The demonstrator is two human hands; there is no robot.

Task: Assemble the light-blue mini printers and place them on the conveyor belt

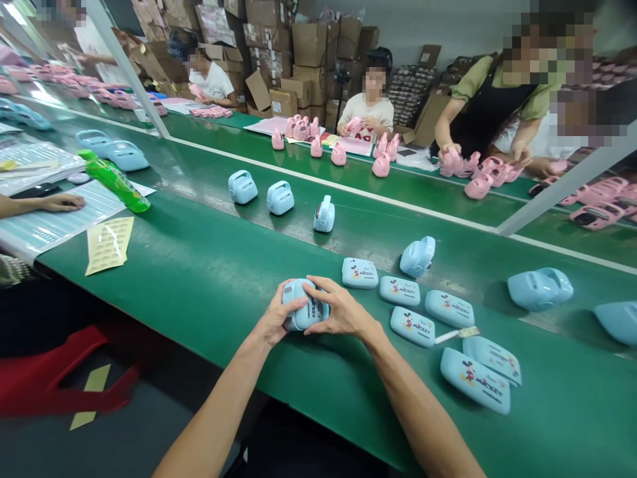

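Both my hands hold one light blue plastic device (302, 307) just above the green belt (209, 279) near its front edge. My left hand (275, 320) grips its left side, thumb across the top. My right hand (339, 310) wraps the right side, fingers curled over a printed face. To the right lie several flat blue covers (412, 326) with a cartoon print, face up on the belt. A small strip (455, 334) lies among them.
More blue devices (280, 197) stand further along the belt, and blue shells (540, 288) lie at the right. A green bottle (115, 181), sticker sheets (108, 243) and another person's hand (62, 202) are at the left. Across, people handle pink devices (381, 165).
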